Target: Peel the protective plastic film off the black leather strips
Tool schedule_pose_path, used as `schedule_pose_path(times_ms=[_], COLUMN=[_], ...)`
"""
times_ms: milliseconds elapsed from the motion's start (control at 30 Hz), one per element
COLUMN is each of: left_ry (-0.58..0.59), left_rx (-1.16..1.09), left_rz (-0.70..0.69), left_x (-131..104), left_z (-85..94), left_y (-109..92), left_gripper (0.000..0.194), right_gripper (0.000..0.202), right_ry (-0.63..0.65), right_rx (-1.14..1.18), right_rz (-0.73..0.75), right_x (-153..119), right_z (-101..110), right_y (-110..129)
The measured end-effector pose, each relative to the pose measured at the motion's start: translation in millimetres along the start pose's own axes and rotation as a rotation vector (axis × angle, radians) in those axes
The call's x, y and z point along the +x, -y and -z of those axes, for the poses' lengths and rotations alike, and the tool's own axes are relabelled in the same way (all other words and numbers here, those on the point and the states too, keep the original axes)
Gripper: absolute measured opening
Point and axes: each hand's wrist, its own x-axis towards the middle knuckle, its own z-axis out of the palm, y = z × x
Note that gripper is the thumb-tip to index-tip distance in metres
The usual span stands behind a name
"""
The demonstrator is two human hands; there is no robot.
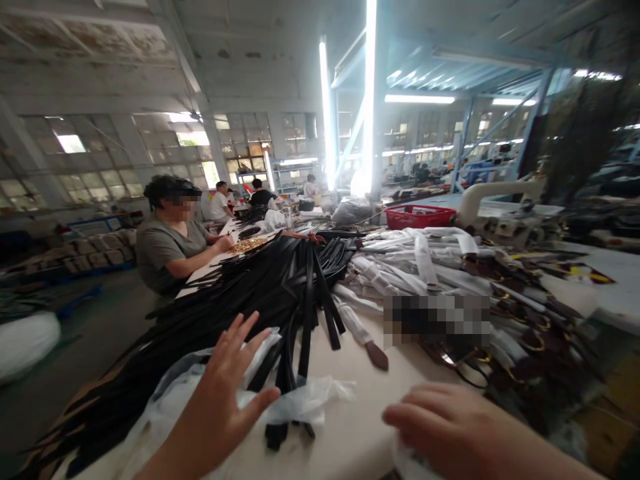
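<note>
My left hand (227,383) is raised over the near left of the table, open, its fingers spread and nothing in it. Crumpled clear plastic film (320,400) lies behind and beside it, over the ends of black straps (285,267) heaped on the table. At the lower right, my right hand (445,420) is curled with its fingers together; its thumb and palm are hidden. A bit of clear plastic shows beneath it, and I cannot make out what it grips. Beyond lies a brown strap end (377,355) on a strap wrapped in white.
White-wrapped straps (400,260) with brown ends and gold-coloured buckles pile up at the right. A red basket (420,216) and a sewing machine (500,213) stand behind them. Across the table at left, a person (173,237) works beside small gold-coloured pieces (249,245).
</note>
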Motion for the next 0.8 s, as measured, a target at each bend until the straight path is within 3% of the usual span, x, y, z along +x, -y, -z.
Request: schedule_pose_path(times_ms=[100, 200, 267, 400, 567, 667, 800], left_ry=[0.033, 0.116, 0.079, 0.028, -0.099, -0.215, -0.096], left_rx=[-0.389, -0.631, -0.716, -0.727, -0.746, -0.653, -0.692], left_rz=[0.104, 0.350, 0.434, 0.450, 0.530, 0.556, 0.541], left_x=[3.1, 19.4, 35.4, 61.9, 68.2, 63.7, 59.0], left_z=[-3.8, -12.5, -17.5, -30.1, -57.4, -69.4, -72.8], left_y=[-50.2, -70.1, -63.6, -32.0, -11.9, -7.8, 0.9], left_gripper=[0.041, 0.023, 0.017, 0.017, 0.040, 0.044, 0.030], right_gripper=[0.011, 0.017, 0.019, 0.028, 0.028, 0.031, 0.044], right_ry=[0.232, 0.215, 0.172, 0.139, 0.094, 0.053, 0.030], right_rx=[-0.028, 0.046, 0.141, 0.419, 0.659, 0.706, 0.682], right_rz=[0.085, 0.015, -0.018, 0.020, -0.058, -0.138, -0.110], right_x=[49.8, 98.6, 123.9, 156.8, 172.9, 169.9, 158.7], right_z=[-28.4, -44.4, -49.8, -66.4, -106.3, -126.1, -132.9], right_y=[9.3, 7.0, -3.7, -38.5, -71.5, -71.7, -57.3])
